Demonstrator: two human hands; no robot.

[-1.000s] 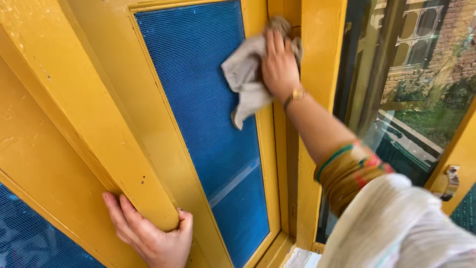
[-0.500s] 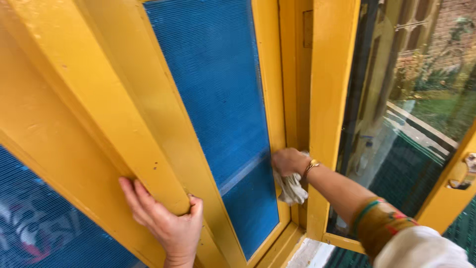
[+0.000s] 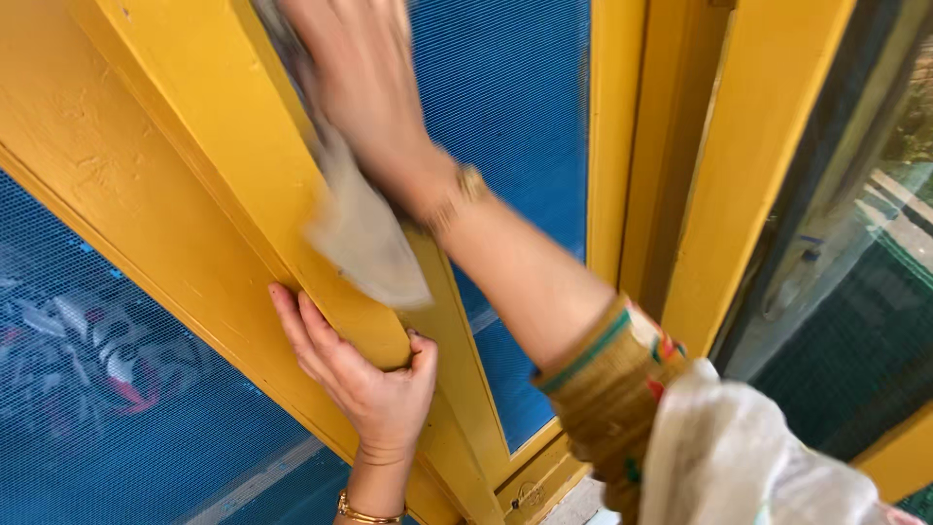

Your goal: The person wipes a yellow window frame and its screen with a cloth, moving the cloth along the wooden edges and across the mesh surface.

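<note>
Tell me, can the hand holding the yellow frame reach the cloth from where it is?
Probably yes. The left hand grips the yellow frame just below the grey cloth, whose lower edge hangs close above its fingers. Nothing lies between them. It would have to loosen its grip on the frame first, though.

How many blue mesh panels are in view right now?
2: one mesh panel at lower left beside the left hand, another behind the right hand holding the cloth. Others may lie out of frame.

A house window is shown: yellow painted wooden frames [image 3: 194,175] fitted with blue mesh insect screens [image 3: 515,107], and a glass pane [image 3: 855,253] reflecting a yard.
</note>
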